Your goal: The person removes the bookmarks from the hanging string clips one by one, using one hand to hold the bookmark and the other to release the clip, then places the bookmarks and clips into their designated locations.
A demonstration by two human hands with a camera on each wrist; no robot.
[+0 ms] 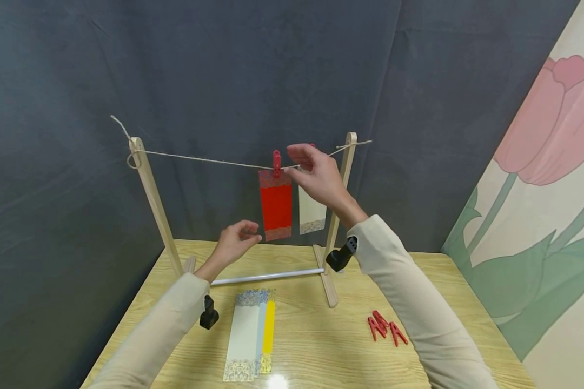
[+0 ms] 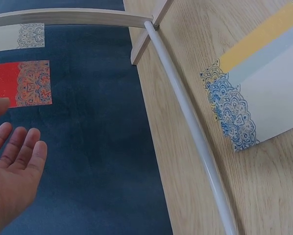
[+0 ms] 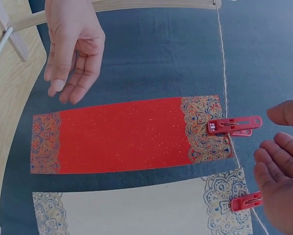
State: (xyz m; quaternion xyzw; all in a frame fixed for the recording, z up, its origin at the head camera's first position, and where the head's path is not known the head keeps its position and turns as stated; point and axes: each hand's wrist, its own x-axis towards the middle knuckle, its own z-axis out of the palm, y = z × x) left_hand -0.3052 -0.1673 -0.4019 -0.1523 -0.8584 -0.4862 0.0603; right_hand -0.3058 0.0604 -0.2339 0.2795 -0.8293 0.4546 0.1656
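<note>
A red card (image 1: 277, 208) with patterned ends hangs from a string (image 1: 199, 159) by a red clothespin (image 3: 237, 125). Beside it, to the right, hangs a cream card (image 1: 312, 210) under its own red clothespin (image 3: 245, 201). My right hand (image 1: 318, 175) is raised by the string, partly covering the cream card in the head view; its fingers are apart from the first clothespin and hold nothing. Lower and to the left of the red card, my left hand (image 1: 234, 241) hovers with loosely bent fingers, touching nothing in the left wrist view.
Wooden posts (image 1: 157, 205) carry the string, with a pale crossbar (image 1: 267, 277) low between them. On the table (image 1: 331, 346) lie overlapping cream (image 1: 243, 332), light blue (image 1: 260, 324) and yellow (image 1: 269, 329) cards. Red clothespins (image 1: 396, 334) lie at the right. A dark curtain (image 1: 224, 70) hangs behind.
</note>
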